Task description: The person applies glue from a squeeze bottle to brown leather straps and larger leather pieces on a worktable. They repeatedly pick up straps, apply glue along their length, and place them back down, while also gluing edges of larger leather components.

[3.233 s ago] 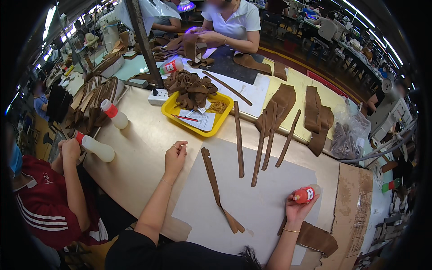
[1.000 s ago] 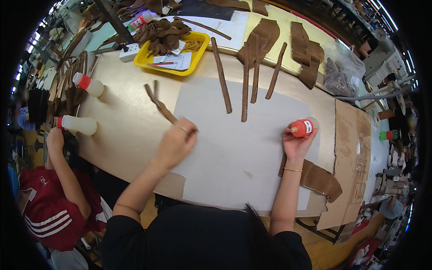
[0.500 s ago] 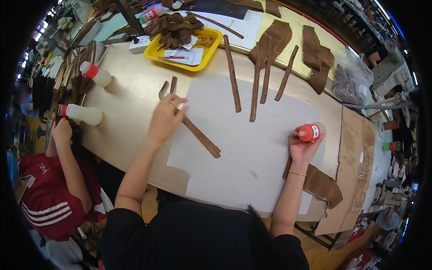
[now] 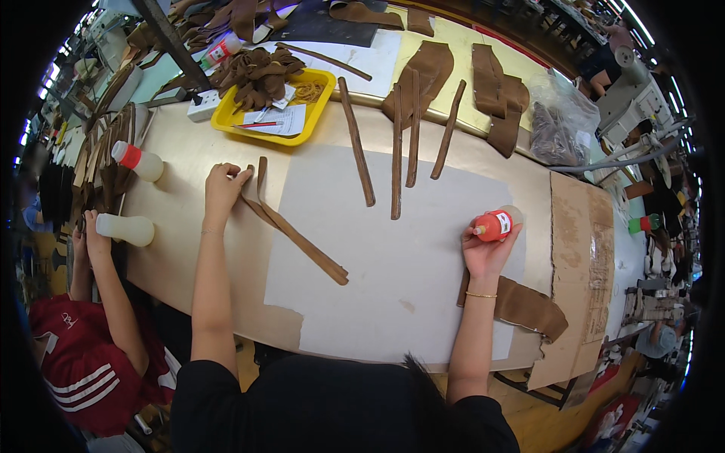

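My left hand (image 4: 224, 187) grips the forked upper end of a long brown leather strap (image 4: 296, 235) that lies slantwise from the bare table onto a white paper sheet (image 4: 408, 272). My right hand (image 4: 485, 253) rests on the sheet's right side and holds a glue bottle with an orange cap (image 4: 494, 224), lying sideways, nozzle to the left. Three more brown straps (image 4: 396, 151) lie side by side on the sheet's far part, beyond both hands.
A yellow tray (image 4: 260, 124) with brown pieces and papers stands at the back left. Two white bottles (image 4: 138, 161) lie at the left, near another person's hand (image 4: 94, 234). Brown leather pieces (image 4: 529, 306) and cardboard (image 4: 585, 257) lie at the right.
My left hand has drawn the strap leftward, off the sheet's middle toward its left edge. My right hand has kept the bottle in about the same spot.
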### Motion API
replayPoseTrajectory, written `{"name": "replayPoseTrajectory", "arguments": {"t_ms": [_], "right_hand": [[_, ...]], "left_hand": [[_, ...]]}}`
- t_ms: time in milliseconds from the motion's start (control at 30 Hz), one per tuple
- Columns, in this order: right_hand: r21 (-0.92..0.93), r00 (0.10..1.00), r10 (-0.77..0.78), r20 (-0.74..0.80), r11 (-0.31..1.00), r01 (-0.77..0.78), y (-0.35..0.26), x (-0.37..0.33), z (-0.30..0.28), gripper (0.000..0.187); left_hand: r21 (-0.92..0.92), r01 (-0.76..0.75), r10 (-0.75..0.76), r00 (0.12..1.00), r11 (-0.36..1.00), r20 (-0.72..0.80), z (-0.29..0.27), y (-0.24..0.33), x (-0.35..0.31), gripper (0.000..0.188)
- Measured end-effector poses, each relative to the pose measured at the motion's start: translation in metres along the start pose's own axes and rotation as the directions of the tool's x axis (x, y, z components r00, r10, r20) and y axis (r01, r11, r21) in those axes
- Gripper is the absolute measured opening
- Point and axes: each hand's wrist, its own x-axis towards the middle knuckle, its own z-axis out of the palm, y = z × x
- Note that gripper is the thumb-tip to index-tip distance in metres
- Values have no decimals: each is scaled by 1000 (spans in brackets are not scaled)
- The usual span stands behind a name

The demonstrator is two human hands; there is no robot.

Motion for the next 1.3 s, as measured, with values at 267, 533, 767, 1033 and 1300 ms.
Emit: {"name": "replayPoseTrajectory", "arguments": {"t_ms": [267, 533, 767, 1033, 1300], "right_hand": [[-18, 995, -26, -92, 1000, 24, 1, -4, 9, 60], [-24, 997, -22, -74, 1000, 20, 3, -2, 10, 61], [-38, 1000, -13, -19, 999, 12, 3, -1, 0, 58], [0, 997, 41, 66, 999, -42, -4, 4, -20, 56], [27, 997, 3, -74, 1000, -1, 1, 0, 4, 58]], "left_hand": [[-121, 60, -48, 994, 991, 101, -5, -3, -3, 25], [-601, 244, -234, 967, 761, 97, -7, -16, -12, 13], [-891, 363, -214, 926, 272, 312, -17, -15, -23, 15], [-918, 371, -126, 926, 141, 355, -18, -12, -28, 27], [-950, 286, -14, 958, 127, 287, -55, 12, -53, 9]]}}
